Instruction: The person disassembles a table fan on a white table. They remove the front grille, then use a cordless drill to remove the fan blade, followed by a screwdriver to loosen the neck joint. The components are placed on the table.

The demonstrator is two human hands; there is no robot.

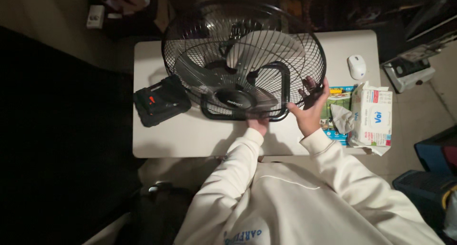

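A black wire-cage fan (243,59) with grey blades stands on a white table (190,135), tilted toward me. My right hand (310,109) grips the cage's right rim with fingers curled through the wires. My left hand (258,125) is under the fan's lower front edge, mostly hidden by the black square base (247,112); it appears to hold that edge.
A black power pack with red marks (161,101) lies left of the fan. At the table's right sit a white mouse (356,66), a white tissue pack (372,115) and a colourful flat packet (336,100). Dark furniture lies left; boxes stand on the floor at right.
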